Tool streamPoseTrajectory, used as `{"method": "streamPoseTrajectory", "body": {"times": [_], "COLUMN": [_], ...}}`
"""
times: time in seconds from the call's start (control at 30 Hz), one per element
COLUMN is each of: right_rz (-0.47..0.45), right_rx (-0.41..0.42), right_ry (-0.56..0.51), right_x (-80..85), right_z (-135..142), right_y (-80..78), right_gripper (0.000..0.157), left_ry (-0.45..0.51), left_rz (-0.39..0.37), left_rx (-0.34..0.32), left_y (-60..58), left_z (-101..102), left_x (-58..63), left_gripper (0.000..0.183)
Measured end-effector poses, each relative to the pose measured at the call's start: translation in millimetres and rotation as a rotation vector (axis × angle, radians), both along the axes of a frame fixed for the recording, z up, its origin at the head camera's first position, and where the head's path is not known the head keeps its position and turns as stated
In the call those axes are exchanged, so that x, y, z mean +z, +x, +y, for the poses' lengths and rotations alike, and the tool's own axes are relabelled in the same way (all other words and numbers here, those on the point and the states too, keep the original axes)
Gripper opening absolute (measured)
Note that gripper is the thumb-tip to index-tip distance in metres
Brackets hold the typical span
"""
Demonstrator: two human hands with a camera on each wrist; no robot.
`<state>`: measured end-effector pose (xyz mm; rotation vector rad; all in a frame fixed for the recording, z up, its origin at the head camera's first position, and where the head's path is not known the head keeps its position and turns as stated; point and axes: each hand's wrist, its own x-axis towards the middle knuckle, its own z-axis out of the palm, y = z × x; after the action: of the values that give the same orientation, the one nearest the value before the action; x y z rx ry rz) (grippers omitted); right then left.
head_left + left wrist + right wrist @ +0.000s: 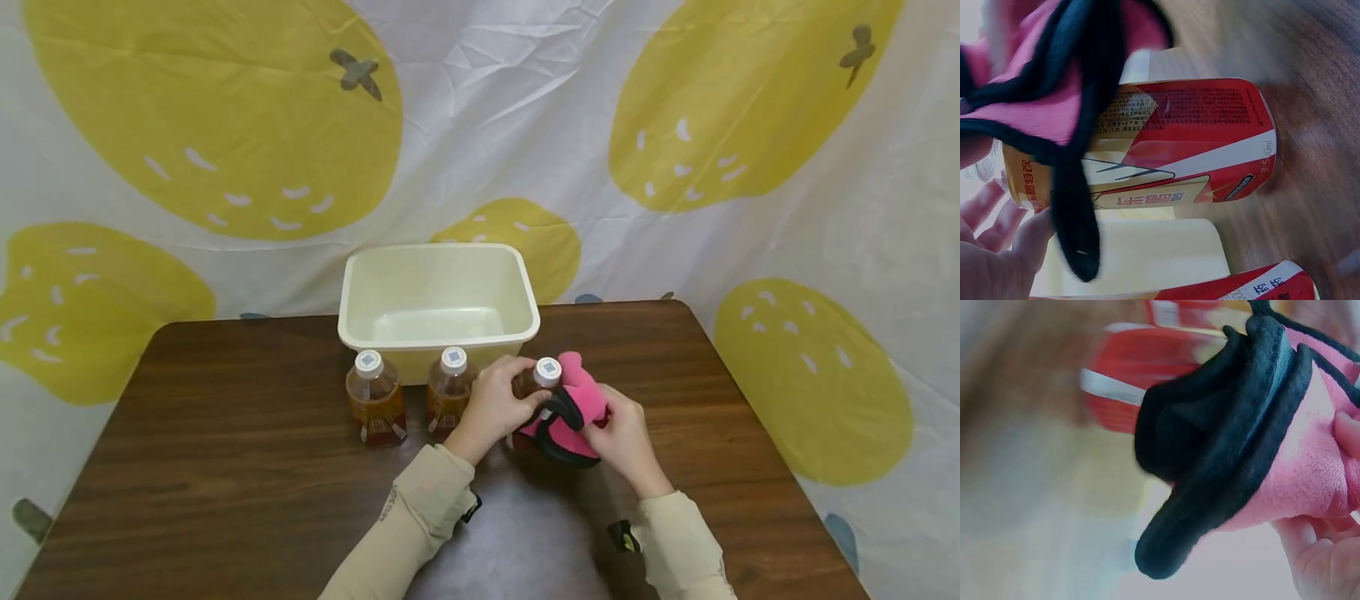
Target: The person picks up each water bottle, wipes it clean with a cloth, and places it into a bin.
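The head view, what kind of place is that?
Probably an indoor corner set up for doing things at a table. There's a wood-look table, a fruit-patterned sheet hung behind it like a backdrop, and a cream plastic tub on top.

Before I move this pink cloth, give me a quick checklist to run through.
1. Right hand gripping the pink cloth: ok.
2. Left hand holding the rightmost bottle: ok.
3. That bottle upright: ok.
4. Its white cap on: ok.
5. Its label unobstructed: not ok, the cloth hides part of it in the left wrist view.
6. Cloth free of contact with the bottle: cannot tell, they overlap in view.
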<state>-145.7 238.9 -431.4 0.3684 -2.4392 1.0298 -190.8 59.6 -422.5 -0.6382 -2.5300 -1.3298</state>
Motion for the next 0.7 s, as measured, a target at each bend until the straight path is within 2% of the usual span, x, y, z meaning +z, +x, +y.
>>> {"method": "streamPoseTrajectory", "body": {"times": [0.1,0.23,0.53,0.7], "right_rz": [0.012,-0.017,-0.045,-0.076], "right_rx": [0.033,0.016,-0.035,-0.061], "right_ry": [0.020,0.035,0.033,0.030], "right_x": [11.6,13.9,4.6,-12.6], "right_z": [-2,-3,-4,0], "right_y": [-4.1,-3.6,0.2,2.5], "right_gripper": [0.026,0.026,0.023,0.023], "left_ry": [-0.004,0.007,0.029,0.021], "left_rz": [-0.005,0.002,0.026,0.014], "left_rx": [0.009,0.007,0.003,0.002], "left_y": [0.1,1.6,0.8,0.3], "left_z": [1,1,1,1], "left_x": [-0.2,0.3,-0.4,-3.1], "left_gripper": [0.031,0.030,0.031,0.034]}}
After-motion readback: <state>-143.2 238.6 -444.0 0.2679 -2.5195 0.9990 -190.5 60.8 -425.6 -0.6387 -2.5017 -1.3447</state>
